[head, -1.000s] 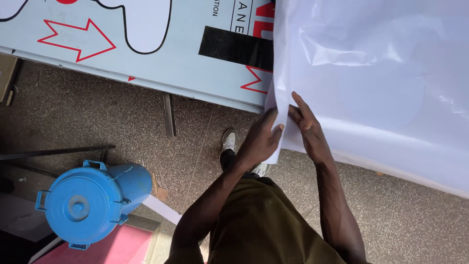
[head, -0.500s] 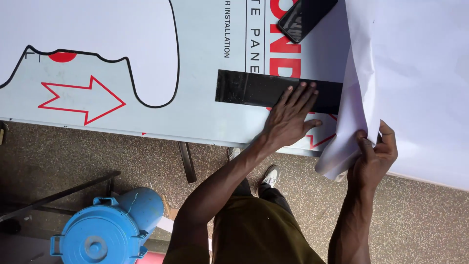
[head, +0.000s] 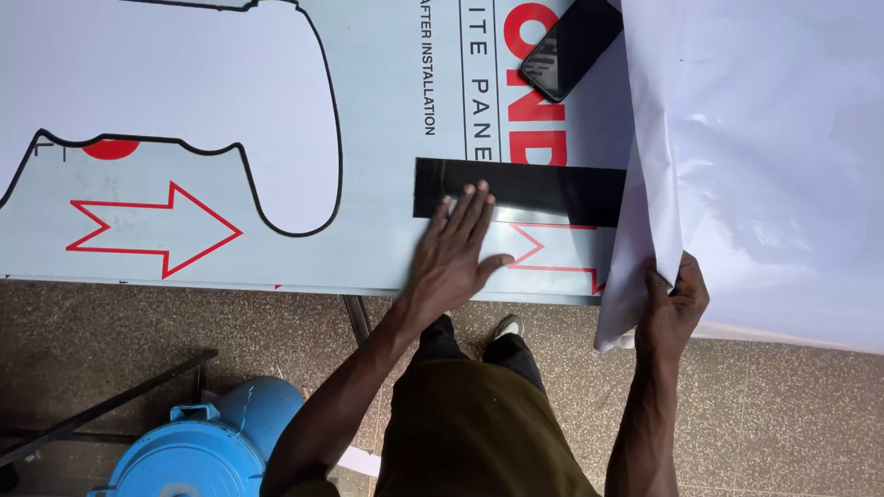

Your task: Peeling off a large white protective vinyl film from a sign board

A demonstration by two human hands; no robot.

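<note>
Moved: half a second ago your left hand (head: 456, 253) lay on the black strip; now it sits lower, palm on the panel just below it, only the fingertips reaching the strip's lower edge. Your right hand (head: 672, 299) has pulled the white film a little further right.
Left hand: flat and spread, pressing down, gripping nothing.
Right hand: clenched on the bunched lower edge of the white film (head: 764, 156).
Done so far: the film is peeled back off the left and middle of the printed panel (head: 368, 110), baring red arrows, lettering and a black outline.
Left to do: the right part of the panel is still under film, by the look of it.
Film: thin, white, creased, folded over at its peeled edge and lifted off the panel.
Black strip (head: 543, 189): flat on the panel, its right end hidden under the film.
Phone (head: 571, 46): dark, lying on the panel just beside the film's edge.
Below the worktop: a blue drum (head: 198, 451) on the speckled floor.
</note>
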